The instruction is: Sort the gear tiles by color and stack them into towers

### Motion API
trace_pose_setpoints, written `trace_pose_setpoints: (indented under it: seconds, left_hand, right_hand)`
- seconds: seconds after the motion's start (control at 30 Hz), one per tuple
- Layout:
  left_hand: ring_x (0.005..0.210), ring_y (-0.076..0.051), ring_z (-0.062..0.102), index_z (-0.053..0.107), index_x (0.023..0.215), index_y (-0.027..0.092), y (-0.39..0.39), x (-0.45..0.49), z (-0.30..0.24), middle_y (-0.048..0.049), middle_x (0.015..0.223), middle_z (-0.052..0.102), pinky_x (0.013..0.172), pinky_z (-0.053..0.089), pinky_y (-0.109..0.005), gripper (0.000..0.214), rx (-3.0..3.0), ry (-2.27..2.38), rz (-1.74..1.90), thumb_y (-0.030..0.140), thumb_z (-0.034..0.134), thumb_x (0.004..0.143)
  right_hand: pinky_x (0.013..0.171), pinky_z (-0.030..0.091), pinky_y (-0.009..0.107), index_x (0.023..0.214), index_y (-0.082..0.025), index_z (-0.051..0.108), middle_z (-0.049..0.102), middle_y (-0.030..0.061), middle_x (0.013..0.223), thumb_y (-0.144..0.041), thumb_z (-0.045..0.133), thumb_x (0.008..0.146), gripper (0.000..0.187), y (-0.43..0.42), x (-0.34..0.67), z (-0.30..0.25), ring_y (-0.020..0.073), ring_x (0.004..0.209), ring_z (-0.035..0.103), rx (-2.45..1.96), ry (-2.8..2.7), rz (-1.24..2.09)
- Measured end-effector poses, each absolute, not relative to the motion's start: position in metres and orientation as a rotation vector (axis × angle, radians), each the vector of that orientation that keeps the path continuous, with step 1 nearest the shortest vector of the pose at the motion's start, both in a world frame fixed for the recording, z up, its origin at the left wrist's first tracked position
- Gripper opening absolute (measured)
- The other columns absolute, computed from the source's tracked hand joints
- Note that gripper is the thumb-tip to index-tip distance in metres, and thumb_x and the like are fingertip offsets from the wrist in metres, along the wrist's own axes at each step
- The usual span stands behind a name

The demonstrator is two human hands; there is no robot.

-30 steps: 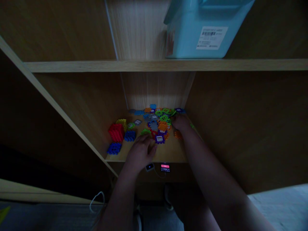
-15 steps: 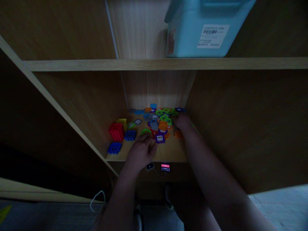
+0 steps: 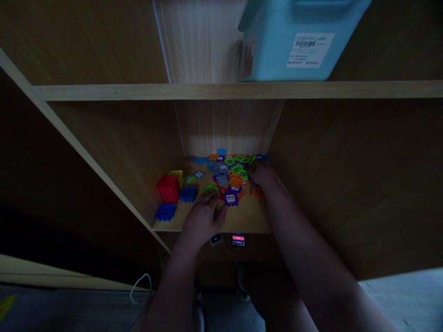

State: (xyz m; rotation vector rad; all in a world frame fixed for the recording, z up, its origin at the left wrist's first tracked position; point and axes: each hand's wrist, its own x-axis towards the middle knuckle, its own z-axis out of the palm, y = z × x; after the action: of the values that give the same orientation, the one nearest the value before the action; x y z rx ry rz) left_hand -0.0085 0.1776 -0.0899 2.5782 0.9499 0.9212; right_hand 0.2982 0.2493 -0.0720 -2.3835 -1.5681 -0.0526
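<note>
Toothed plastic building tiles in several colours lie in a loose pile on the lower shelf. My left hand (image 3: 204, 217) rests at the shelf's front, its fingers bent and the thumb apart from them. Its fingertips are close to a red tile (image 3: 222, 190) and a green tile (image 3: 210, 188); a purple tile (image 3: 230, 198) with a white print lies just right of them. My right hand (image 3: 263, 174) reaches into the pile's right side, fingers curled together beside the green tiles (image 3: 238, 171). Whatever its fingertips hold is hidden. An orange tile (image 3: 256, 192) lies below that hand.
Stacked red tiles (image 3: 168, 189), yellow tiles (image 3: 177, 176) and two blue stacks, one a blue stack (image 3: 165, 212) near the front edge, stand at left. A light blue bin (image 3: 294, 46) sits on the upper shelf (image 3: 207, 91). A lit phone (image 3: 238, 240) is below the front edge.
The view has shifted very slightly. Both hands stay in nearly the same places, and the tiles show no clear movement.
</note>
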Motion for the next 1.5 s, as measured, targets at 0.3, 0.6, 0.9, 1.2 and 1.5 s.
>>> trace_pose_setpoints:
  seconds: [0.3,0.6,0.9,1.2,1.5]
  left_hand:
    - [0.132,-0.031,0.064,0.072,0.109,0.023,0.178,-0.009,-0.091,-0.0122,0.136,0.069,0.116,0.053,-0.050,0.013,2.582,0.966,0.934,0.029,0.071,0.098]
    - [0.148,-0.034,0.052,0.067,0.129,0.020,0.175,-0.010,-0.090,-0.0167,0.157,0.054,0.124,0.046,-0.054,0.030,2.542,0.988,1.007,0.029,0.069,0.100]
    - [0.140,-0.030,0.059,0.062,0.147,0.023,0.177,-0.013,-0.090,-0.0136,0.147,0.064,0.121,0.049,-0.051,0.040,2.520,0.873,1.064,0.028,0.056,0.108]
    - [0.137,-0.030,0.060,0.060,0.150,0.021,0.177,-0.013,-0.094,-0.0146,0.146,0.064,0.120,0.051,-0.050,0.044,2.541,0.923,1.036,0.030,0.057,0.107]
    - [0.137,-0.032,0.061,0.061,0.148,0.021,0.176,-0.013,-0.095,-0.0156,0.145,0.065,0.119,0.052,-0.051,0.044,2.546,0.932,1.031,0.030,0.061,0.105]
  right_hand:
    - [0.089,0.056,0.038,0.114,-0.014,0.078,0.080,0.0146,0.106,-0.054,0.049,0.099,0.052,0.254,0.307,-0.076,0.0282,0.100,0.074,-1.628,-1.010,0.092]
    - [0.077,0.057,0.030,0.107,-0.028,0.061,0.074,-0.0046,0.088,-0.048,0.092,0.069,0.053,0.243,0.264,-0.069,0.0160,0.077,0.069,-1.069,-1.334,0.872]
    - [0.082,0.059,0.032,0.100,-0.021,0.079,0.081,0.0027,0.094,-0.048,0.094,0.071,0.042,0.230,0.241,-0.066,0.0170,0.082,0.073,-1.039,-1.672,1.243]
    - [0.113,0.046,0.043,0.118,-0.012,0.076,0.075,0.0214,0.126,-0.030,0.041,0.107,0.041,0.250,0.279,-0.073,0.0320,0.123,0.068,-2.021,-1.478,-0.102]
    - [0.116,0.045,0.049,0.144,-0.020,0.066,0.069,0.0158,0.144,-0.029,0.045,0.104,0.046,0.258,0.281,-0.085,0.0334,0.136,0.062,-2.191,-1.635,-0.001]
